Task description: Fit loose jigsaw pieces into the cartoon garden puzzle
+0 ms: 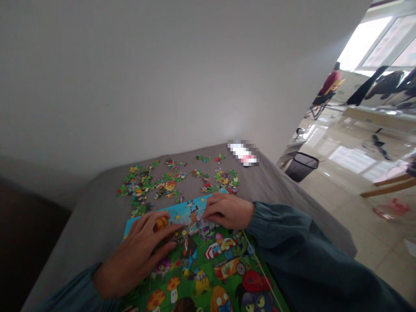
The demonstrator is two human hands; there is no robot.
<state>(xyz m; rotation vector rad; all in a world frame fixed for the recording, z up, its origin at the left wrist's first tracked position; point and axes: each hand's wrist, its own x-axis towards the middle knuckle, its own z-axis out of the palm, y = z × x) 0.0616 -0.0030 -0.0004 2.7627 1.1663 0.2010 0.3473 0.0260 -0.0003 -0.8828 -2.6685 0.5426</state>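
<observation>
A colourful cartoon jigsaw puzzle board [208,264] lies on a grey surface [81,225] in front of me. My left hand [139,251] rests flat on the board's upper left part, fingers spread beside an orange patch. My right hand [229,211] lies curled on the board's top edge, fingertips pressing on the pieces there; whether it grips a piece is hidden. Several loose puzzle pieces [162,184] are scattered on the grey surface just beyond both hands.
A white and pink object [243,154], blurred out, lies at the far right corner. A plain wall rises behind. To the right the floor drops away, with a dark waste bin [302,166], a distant seated person [329,84] and wooden furniture legs [386,186].
</observation>
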